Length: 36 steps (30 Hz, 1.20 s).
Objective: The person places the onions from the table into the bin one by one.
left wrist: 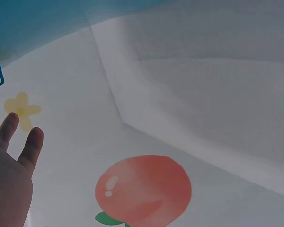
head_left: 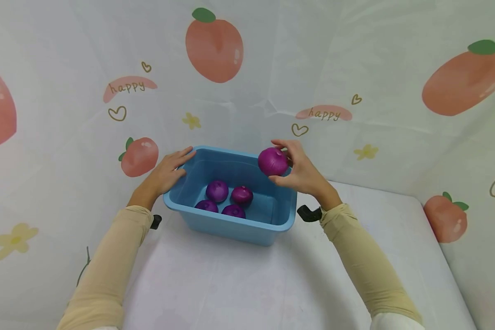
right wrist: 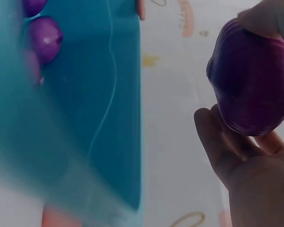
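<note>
A purple onion (head_left: pixel 273 161) is held between the thumb and fingers of my right hand (head_left: pixel 299 167), above the right end of a blue plastic bin (head_left: pixel 231 227). The right wrist view shows the held onion (right wrist: pixel 251 78) close up, apart from the bin wall. Several more purple onions (head_left: pixel 217 191) lie on the bin's floor, toward its left and middle. My left hand (head_left: pixel 168 172) rests on the left end of the bin's rim. Two of its fingers (left wrist: pixel 32 149) look nearly straight in the left wrist view; the others are mostly hidden.
The bin stands on a white-covered table (head_left: pixel 231 284), near the backdrop behind it. That white backdrop (head_left: pixel 272 55) carries printed fruit, flowers, hearts and lettering. Black wrist straps or mounts (head_left: pixel 309 213) show at both wrists.
</note>
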### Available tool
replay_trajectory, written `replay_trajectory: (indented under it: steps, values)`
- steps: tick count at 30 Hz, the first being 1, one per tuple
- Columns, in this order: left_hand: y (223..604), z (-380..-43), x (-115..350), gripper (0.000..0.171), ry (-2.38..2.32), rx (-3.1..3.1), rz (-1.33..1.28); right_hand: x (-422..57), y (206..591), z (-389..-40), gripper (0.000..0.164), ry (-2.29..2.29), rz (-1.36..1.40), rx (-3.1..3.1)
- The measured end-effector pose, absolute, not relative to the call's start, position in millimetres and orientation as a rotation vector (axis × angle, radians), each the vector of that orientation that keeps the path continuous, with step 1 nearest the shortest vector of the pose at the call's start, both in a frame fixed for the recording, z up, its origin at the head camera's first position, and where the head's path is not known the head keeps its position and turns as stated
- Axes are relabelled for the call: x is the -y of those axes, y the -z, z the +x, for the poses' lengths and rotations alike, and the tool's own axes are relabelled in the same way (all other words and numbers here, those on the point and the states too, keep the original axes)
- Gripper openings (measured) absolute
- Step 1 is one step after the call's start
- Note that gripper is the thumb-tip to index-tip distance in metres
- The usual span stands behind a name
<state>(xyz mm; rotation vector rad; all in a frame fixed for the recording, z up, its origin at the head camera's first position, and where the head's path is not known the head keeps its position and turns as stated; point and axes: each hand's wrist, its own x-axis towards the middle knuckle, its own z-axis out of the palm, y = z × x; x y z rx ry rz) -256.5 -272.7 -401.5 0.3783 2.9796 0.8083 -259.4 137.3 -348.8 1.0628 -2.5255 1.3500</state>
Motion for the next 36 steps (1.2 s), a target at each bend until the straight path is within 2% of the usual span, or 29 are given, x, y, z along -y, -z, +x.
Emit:
replay_trajectory:
  steps: [7, 24, 36]
  values:
    - [401, -256, 273, 0.064, -0.811, -2.979, 0.377, -100, 343, -275, 0.080, -1.317, 1.082, 2.627]
    - [403, -258, 274, 0.063, -0.804, -2.988, 0.389, -18, 377, -308, 0.082, -1.159, 1.352, 2.822]
    - [403, -259, 273, 0.063, -0.808, -2.975, 0.367, -8, 399, -307, 0.084, -1.105, 1.323, 3.002]
